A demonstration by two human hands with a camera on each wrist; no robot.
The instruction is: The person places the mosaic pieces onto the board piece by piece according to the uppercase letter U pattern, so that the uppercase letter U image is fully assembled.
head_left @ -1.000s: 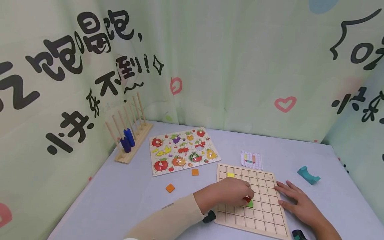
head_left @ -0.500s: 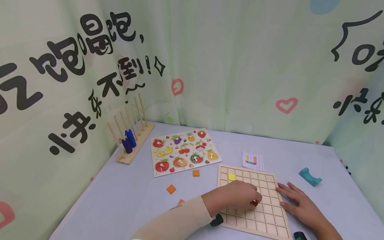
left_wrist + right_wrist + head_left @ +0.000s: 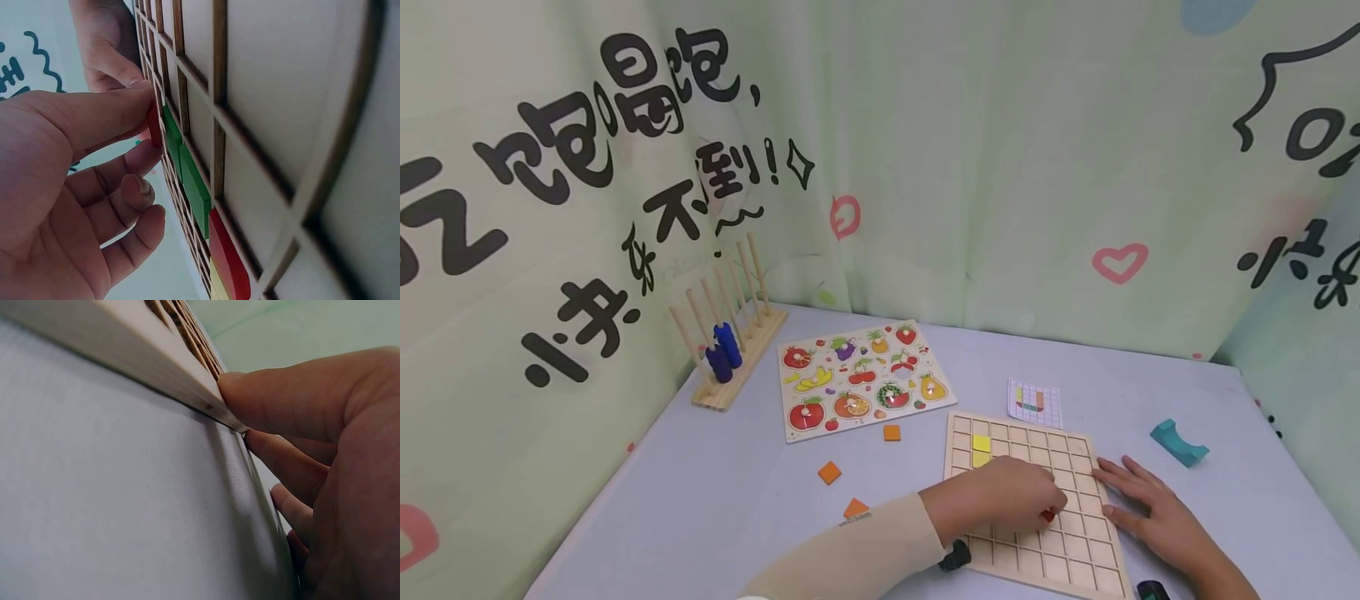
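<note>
Over the middle of the wooden grid board (image 3: 1078, 550), my left hand (image 3: 1018, 497) pinches a small red square tile (image 3: 154, 124) between thumb and finger, close to the board's surface. Behind that tile, in the left wrist view, a row of green tiles (image 3: 195, 190), another red tile (image 3: 229, 257) and a yellow piece (image 3: 217, 284) sit in the grid. Two yellow tiles (image 3: 981, 443) show at the board's upper left; the hand hides the others in the head view. My right hand (image 3: 1157, 512) rests at the right edge, its thumb (image 3: 275, 394) touching the board's rim.
Orange tiles (image 3: 830, 472) lie left of the board. Beyond it is a pattern card (image 3: 1034, 403). A fruit puzzle (image 3: 865, 379) and a peg stand (image 3: 730, 379) with blue pieces stand at the back left. A teal arch block (image 3: 1180, 443) is at the right.
My left hand has slid rightward over the board with the red tile, uncovering a second yellow tile and covering the green one. The right hand stays at the board's edge.
</note>
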